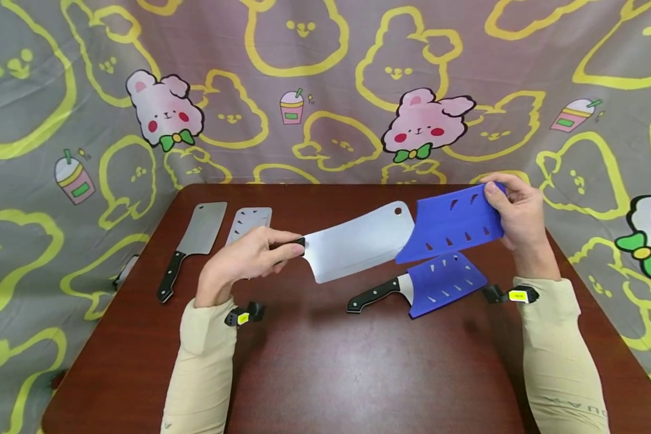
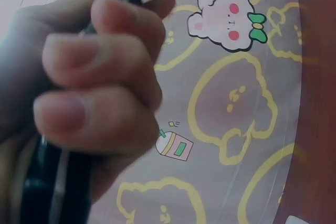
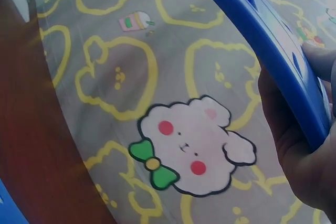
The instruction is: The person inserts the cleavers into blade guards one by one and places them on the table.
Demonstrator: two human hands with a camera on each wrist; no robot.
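My left hand (image 1: 255, 250) grips the black handle (image 2: 58, 182) of a large cleaver (image 1: 360, 244), its wide steel blade pointing right above the table. In the left wrist view, the fingers (image 2: 100, 119) curl round that handle. Thumb and fingers of my right hand (image 1: 521, 211) pinch the far end of a blue slotted blade cover (image 1: 450, 220). The blade's holed end meets the cover's near edge in the head view, and most of the blade shows bare. Seen from the right wrist, the cover (image 3: 278, 72) appears edge-on.
On the brown table (image 1: 325, 374), a smaller black-handled cleaver (image 1: 377, 295) lies in its own blue cover (image 1: 447, 286) below the held one. Another bare cleaver (image 1: 206, 226) lies at left, beside a white slotted cover (image 1: 254, 218) partly behind my left hand. A patterned curtain (image 1: 336, 90) surrounds the table.
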